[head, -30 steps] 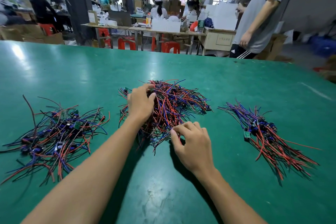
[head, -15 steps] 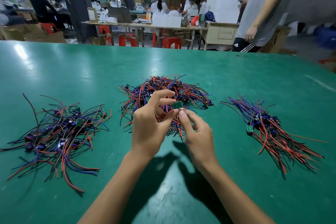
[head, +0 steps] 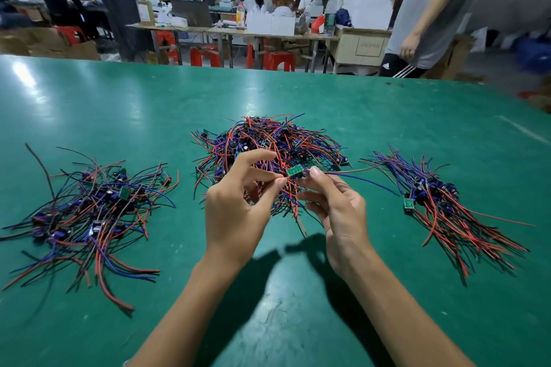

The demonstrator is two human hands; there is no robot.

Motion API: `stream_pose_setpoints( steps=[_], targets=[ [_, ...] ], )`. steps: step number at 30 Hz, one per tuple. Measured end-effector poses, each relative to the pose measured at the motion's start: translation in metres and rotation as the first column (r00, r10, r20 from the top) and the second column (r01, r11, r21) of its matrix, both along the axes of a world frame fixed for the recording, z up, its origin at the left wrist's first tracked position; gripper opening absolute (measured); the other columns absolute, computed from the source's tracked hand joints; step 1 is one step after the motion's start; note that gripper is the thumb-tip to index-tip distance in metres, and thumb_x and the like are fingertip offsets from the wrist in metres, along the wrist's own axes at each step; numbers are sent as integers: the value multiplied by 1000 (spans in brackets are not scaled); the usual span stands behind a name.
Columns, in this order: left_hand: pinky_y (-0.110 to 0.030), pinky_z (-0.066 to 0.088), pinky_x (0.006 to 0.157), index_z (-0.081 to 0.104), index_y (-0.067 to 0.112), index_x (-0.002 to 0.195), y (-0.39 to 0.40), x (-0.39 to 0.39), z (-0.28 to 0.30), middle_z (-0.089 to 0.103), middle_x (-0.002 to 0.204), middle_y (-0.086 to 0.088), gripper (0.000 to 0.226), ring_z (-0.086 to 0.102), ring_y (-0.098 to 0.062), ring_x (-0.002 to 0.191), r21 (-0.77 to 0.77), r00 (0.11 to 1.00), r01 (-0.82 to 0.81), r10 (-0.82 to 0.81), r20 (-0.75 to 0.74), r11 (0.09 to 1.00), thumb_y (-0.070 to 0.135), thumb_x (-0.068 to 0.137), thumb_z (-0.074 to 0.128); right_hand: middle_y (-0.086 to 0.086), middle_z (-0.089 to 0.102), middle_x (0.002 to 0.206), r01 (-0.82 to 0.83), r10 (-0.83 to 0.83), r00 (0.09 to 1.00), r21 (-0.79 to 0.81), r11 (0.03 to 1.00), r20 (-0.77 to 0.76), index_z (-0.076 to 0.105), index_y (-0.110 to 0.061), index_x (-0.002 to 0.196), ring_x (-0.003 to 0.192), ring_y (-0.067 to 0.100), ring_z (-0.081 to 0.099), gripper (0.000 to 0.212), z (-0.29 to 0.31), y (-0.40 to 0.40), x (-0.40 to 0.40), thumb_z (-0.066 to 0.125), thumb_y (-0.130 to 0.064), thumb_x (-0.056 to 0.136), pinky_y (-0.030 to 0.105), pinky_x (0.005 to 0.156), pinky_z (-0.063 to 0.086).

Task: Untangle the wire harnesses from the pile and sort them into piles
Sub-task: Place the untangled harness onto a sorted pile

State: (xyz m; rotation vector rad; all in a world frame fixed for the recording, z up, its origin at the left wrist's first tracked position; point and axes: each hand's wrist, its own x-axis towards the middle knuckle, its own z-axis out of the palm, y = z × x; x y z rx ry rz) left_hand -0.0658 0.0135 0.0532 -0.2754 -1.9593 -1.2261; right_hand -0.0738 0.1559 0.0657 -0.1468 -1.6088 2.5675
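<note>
Nearest the camera, both forearms rise from the bottom of the frame over the green worktop [head: 298, 322]. The left hand [head: 238, 205] pinches red wires between thumb and forefinger just left of a small green circuit board [head: 295, 171]; its other fingers are loosely spread. The right hand [head: 337, 208] pinches at the board's right edge, fingers curled, and thin wires [head: 351, 171] trail off from there toward the right. So one wire harness is held up at frame centre, just above the central pile [head: 268, 140], the tangled one, which lies directly behind the hands.

This harness looks very light and limp: the wires will flex and snag on their neighbours, so the stiff board is probably the safest place to hold, drawing the leads out slowly, not yanking at the solder joints.

At mid-left lies a loose sorted pile [head: 89, 211] with thicker, longer leads; at mid-right, a neater pile [head: 441, 202] with wires fanned toward the lower right. No containers hold any of them; all rest bare on the worktop.
</note>
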Motion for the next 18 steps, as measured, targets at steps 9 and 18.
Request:
stream_pose_setpoints(
  steps=[9,18],
  targets=[
    [-17,48,55,75,16,111,1,4,8,78,92,-3,19,61,-10,60,635,648,279,-629,429,720,22,94,68,-7,73,71,46,-5,988,262,964,-154,75,-19,70,67,6,67,18,-3,5,2,76,-16,89,14,59,48],
    [-18,53,69,68,22,111,-7,2,11,77,108,4,19,71,-9,80,733,679,175,-620,394,658,31,95,63,2,75,77,83,-45,979,184,979,-199,73,-20,86,57,10,60,11,-12,7,-5,67,-20,95,16,56,47]
  ],
)
